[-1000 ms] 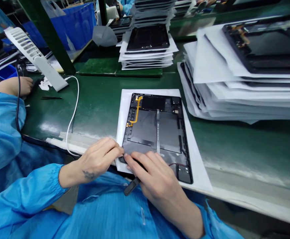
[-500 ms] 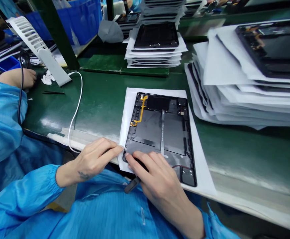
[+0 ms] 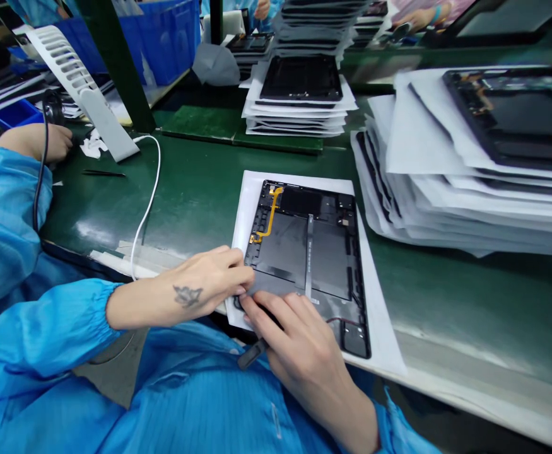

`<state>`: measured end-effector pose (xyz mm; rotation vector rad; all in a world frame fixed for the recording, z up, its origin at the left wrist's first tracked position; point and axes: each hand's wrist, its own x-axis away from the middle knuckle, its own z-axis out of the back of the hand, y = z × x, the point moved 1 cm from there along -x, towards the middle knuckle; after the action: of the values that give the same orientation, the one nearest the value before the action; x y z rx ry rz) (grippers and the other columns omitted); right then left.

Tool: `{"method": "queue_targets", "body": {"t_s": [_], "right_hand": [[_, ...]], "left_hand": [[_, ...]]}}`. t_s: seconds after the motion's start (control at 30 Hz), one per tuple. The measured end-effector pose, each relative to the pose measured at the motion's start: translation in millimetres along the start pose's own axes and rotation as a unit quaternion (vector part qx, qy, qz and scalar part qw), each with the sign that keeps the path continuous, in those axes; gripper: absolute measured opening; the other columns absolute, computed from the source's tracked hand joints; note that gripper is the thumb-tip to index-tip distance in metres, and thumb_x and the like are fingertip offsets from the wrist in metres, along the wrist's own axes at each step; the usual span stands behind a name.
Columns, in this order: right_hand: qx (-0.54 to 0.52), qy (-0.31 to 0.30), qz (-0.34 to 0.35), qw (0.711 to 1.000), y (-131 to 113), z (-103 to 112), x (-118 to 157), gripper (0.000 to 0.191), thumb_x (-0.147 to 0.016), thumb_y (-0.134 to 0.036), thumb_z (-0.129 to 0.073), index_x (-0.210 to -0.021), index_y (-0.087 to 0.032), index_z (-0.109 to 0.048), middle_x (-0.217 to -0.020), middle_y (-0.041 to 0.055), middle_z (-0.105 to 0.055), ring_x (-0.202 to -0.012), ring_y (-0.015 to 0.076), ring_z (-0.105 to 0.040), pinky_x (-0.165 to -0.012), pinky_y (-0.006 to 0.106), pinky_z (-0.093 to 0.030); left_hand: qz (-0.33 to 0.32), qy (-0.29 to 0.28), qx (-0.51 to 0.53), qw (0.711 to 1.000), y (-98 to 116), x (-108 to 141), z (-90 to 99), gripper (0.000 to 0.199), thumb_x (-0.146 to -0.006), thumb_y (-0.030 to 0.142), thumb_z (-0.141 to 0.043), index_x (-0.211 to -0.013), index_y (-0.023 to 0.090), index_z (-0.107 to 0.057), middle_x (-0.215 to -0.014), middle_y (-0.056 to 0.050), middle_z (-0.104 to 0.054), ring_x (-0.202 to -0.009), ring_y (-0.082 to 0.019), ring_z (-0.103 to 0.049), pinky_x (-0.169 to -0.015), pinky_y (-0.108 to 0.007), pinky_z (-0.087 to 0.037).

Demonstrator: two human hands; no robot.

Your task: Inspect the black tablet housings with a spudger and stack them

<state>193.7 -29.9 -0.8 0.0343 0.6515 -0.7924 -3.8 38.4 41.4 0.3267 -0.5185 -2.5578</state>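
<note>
Two hands (image 3: 204, 280) (image 3: 299, 356) on matte tablet chassis (image 3: 330, 261)

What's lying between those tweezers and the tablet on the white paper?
In the head view, a white cable crosses the green bench between the tweezers and the tablet.
</note>
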Motion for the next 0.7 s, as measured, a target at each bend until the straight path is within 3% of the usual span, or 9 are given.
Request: {"method": "queue_targets", "body": {"t_s": [0.13, 0.27, 0.43, 0.57, 0.7], "right_hand": [[-0.031, 0.023, -0.030, 0.999, -1, 3, 0, 0.022, -0.099, -0.010, -0.050, -0.112, -0.010, -0.068, -0.100, 0.0106, -0.073, -0.080, 0.0202, -0.053, -0.069, 0.035, -0.042], [-0.079, 0.039, -0.093, 0.992, -3, 4, -4, 0.021, -0.098, -0.008, -0.049, -0.104, -0.015, -0.067, -0.096, 0.0080, -0.071, -0.081, 0.0192, -0.055, -0.069, 0.034, -0.042], [-0.037, 0.070, -0.082, 0.993, -7, -2, -10, 0.024, -0.094, -0.003, -0.046, -0.090, -0.016, -0.066, -0.082, 0.0061, -0.067, -0.074, 0.0192, -0.048, -0.064, 0.035, -0.034], [-0.037, 0.081, -0.079, 0.993, -9, -5, -10, 0.020, -0.095, -0.004, -0.049, -0.090, -0.015, -0.065, -0.081, 0.0066, -0.066, -0.073, 0.0192, -0.047, -0.065, 0.035, -0.032], [-0.058, 0.074, -0.087, 0.992, -8, -5, -8, 0.018, -0.093, -0.003, -0.051, -0.092, -0.016, -0.064, -0.081, 0.0054, -0.065, -0.074, 0.0186, -0.048, -0.067, 0.033, -0.033]], "left_hand": [[-0.030, -0.032, -0.059, 0.997, 11, -1, 6.3, 0.021, -0.096, -0.001, -0.040, -0.102, 0.015, -0.054, -0.096, -0.007, -0.056, -0.084, -0.020, -0.052, -0.075, -0.032, -0.047], [-0.065, 0.047, -0.101, 0.992, 15, 9, -7.9, 0.020, -0.103, 0.009, -0.037, -0.098, 0.014, -0.057, -0.091, -0.008, -0.061, -0.081, -0.019, -0.055, -0.074, -0.031, -0.049], [-0.098, 0.127, -0.070, 0.984, 13, 20, -25.3, 0.022, -0.103, 0.010, -0.040, -0.105, 0.013, -0.061, -0.094, -0.010, -0.067, -0.086, -0.019, -0.061, -0.075, -0.030, -0.054], [-0.020, 0.229, 0.016, 0.973, 14, 22, -30.0, 0.018, -0.102, 0.010, -0.049, -0.111, 0.015, -0.062, -0.095, -0.008, -0.068, -0.090, -0.016, -0.065, -0.079, -0.027, -0.056], [0.052, 0.257, 0.088, 0.961, 15, 21, -31.5, 0.012, -0.099, 0.012, -0.059, -0.107, 0.017, -0.066, -0.091, -0.005, -0.068, -0.084, -0.014, -0.066, -0.074, -0.024, -0.056]]}}
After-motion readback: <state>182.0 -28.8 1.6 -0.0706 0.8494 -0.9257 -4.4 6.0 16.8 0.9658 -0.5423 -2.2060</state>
